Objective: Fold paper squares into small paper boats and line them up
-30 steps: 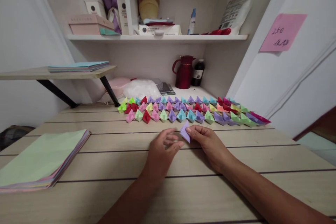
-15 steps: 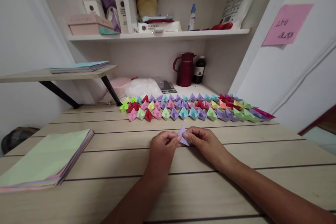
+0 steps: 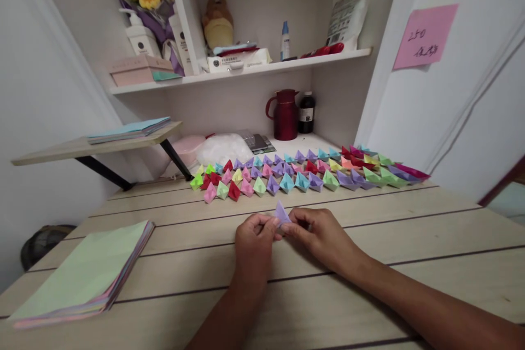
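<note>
A small folded purple paper piece (image 3: 281,213) is pinched between both hands just above the wooden table (image 3: 369,284). My left hand (image 3: 254,243) grips its left side with closed fingers. My right hand (image 3: 318,235) pinches its right side, thumb and forefinger pressed together. Beyond the hands, several rows of small folded paper boats (image 3: 303,172) in red, pink, green, blue and purple stand across the table.
A stack of coloured paper sheets (image 3: 88,273), green on top, lies at the near left. A side shelf (image 3: 94,145) carries more sheets. At the back stand a red jug (image 3: 285,115), a dark bottle (image 3: 307,112) and a white bag (image 3: 223,147). A pink note (image 3: 424,35) hangs on the right wall.
My left hand has closed onto the purple piece, which it was only near a second ago. Both hands have drawn together; the view has tilted and shifted slightly.
</note>
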Tool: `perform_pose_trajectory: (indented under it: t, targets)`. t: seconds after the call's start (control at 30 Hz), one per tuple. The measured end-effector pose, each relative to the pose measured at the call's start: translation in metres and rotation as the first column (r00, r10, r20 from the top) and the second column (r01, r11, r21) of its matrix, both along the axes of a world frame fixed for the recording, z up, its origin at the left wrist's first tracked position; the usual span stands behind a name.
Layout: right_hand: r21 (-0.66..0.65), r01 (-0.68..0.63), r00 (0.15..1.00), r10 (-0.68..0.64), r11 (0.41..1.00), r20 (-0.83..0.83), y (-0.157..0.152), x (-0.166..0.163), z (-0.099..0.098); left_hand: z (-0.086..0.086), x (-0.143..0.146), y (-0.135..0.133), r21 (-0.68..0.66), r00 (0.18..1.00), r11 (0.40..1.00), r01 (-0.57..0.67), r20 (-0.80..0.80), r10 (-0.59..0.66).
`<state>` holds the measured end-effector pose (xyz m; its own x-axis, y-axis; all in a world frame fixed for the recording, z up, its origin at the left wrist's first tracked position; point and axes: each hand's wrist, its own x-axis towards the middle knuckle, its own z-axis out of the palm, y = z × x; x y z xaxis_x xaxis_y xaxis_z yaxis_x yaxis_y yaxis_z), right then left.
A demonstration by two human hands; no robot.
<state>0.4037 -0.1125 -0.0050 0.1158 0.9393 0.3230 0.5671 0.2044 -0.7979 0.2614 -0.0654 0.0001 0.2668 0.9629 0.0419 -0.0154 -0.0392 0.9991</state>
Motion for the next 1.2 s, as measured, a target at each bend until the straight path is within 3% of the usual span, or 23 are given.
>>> perform_pose_trajectory:
  t: [0.1, 0.23, 0.43, 0.5, 0.63, 0.73, 0.87, 1.0, 1.2]
  targets:
    - [0.040, 0.009, 0.997, -0.012, 0.999, 0.072, -0.002, -0.001, 0.002, 0.000, 0.001, -0.005, 0.019, 0.999, 0.999, -0.050, -0.013, 0.050]
    - [0.047, -0.027, 1.000, 0.026, 0.999, 0.014, -0.003, -0.001, 0.006, -0.002, -0.001, -0.006, -0.020, 0.998, 1.000, 0.000, 0.056, 0.001]
    - [-0.006, -0.254, 0.926, 0.242, 0.967, -0.291, 0.000, 0.003, 0.005, -0.005, -0.005, 0.006, -0.084, 0.929, 0.956, 0.281, 0.275, -0.249]
    - [0.014, -0.242, 0.918, 0.234, 0.970, -0.321, 0.000, 0.005, 0.004, -0.004, -0.005, 0.009, -0.107, 0.899, 0.935, 0.338, 0.330, -0.287]
    - [0.044, -0.117, 0.944, 0.125, 0.992, -0.304, -0.001, 0.011, 0.006, -0.002, -0.006, 0.010, -0.167, 0.899, 0.939, 0.302, 0.378, -0.222]
    - [0.058, -0.121, 0.925, 0.134, 0.991, -0.355, -0.004, 0.012, 0.011, -0.001, -0.007, 0.010, -0.143, 0.897, 0.940, 0.311, 0.371, -0.241]
    - [0.071, -0.256, 0.842, 0.259, 0.964, -0.474, -0.008, 0.008, 0.018, -0.004, -0.009, 0.009, -0.086, 0.899, 0.930, 0.357, 0.301, -0.318]
    - [0.053, -0.304, 0.788, 0.282, 0.951, -0.546, -0.008, 0.006, 0.018, -0.007, -0.009, 0.010, -0.058, 0.914, 0.933, 0.356, 0.229, -0.335]
    - [0.031, -0.307, 0.792, 0.274, 0.951, -0.545, -0.007, 0.009, 0.019, -0.008, -0.009, 0.010, -0.025, 0.919, 0.932, 0.360, 0.180, -0.350]
